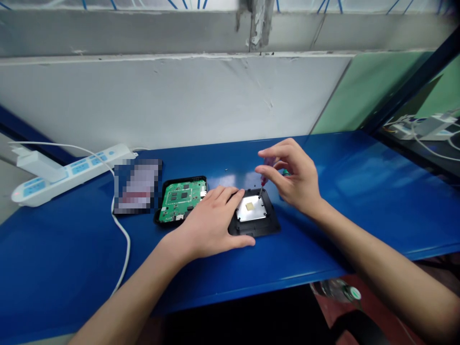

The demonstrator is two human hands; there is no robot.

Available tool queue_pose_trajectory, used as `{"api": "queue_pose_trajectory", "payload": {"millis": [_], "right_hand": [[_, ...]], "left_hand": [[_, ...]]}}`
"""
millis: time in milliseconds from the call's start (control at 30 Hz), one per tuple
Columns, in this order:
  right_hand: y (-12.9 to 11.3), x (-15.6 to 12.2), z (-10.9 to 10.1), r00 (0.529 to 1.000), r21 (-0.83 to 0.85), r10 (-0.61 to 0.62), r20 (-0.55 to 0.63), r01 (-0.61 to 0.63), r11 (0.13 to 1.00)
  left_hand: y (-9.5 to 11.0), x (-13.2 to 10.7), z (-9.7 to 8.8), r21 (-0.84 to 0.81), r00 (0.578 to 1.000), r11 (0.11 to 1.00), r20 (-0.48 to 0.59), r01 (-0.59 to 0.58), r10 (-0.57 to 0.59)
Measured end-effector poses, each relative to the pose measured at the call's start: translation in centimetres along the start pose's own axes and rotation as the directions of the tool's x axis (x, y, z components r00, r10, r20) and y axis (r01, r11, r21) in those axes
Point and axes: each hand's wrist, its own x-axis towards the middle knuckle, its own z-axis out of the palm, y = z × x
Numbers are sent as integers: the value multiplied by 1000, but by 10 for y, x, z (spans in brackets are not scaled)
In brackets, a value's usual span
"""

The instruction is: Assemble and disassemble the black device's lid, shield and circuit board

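A black plastic cover (272,224) with a silvery metal plate (256,212) inside lies on the table. A small beige square pad (249,206) sits mid-plate. My left hand (214,223) rests over the cover's left side, fingers at its far edge and thumb along the near one, holding it down. Pinched upright between the thumb and fingers of my right hand (293,175) is a screwdriver (264,181) with a reddish see-through handle. Its tip meets the plate near the far right corner. Left of the cover, a green circuit board (183,195) sits in a black casing (155,219), partly behind my left hand.
A blurred-out flat device (138,187) lies left of the casing. Behind it stands a white power strip (77,170) with a plugged-in adapter (43,165) and a white cable (126,239) trailing forward. Tiny dark bits lie beyond the cover. A bottle (338,290) is below the table edge.
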Motion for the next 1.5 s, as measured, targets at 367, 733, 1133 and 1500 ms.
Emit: {"api": "queue_pose_trajectory", "payload": {"millis": [367, 733, 1133, 1500], "right_hand": [[-7, -3, 0, 994, 70, 90, 69, -94, 993], [-3, -1, 1, 997, 18, 78, -4, -78, 997], [-2, -2, -1, 998, -7, 40, 44, -39, 999], [-2, 0, -1, 999, -23, 34, 5, -34, 999]], "left_hand": [[0, 1, 0, 1, 1000, 1000, 4, 8, -8], [0, 1, 1, 9, 1000, 1000, 12, 3, -3], [-2, 0, 2, 25, 1000, 1000, -2, -2, 2], [1, 2, -1, 19, 1000, 1000, 16, 5, -5]]}}
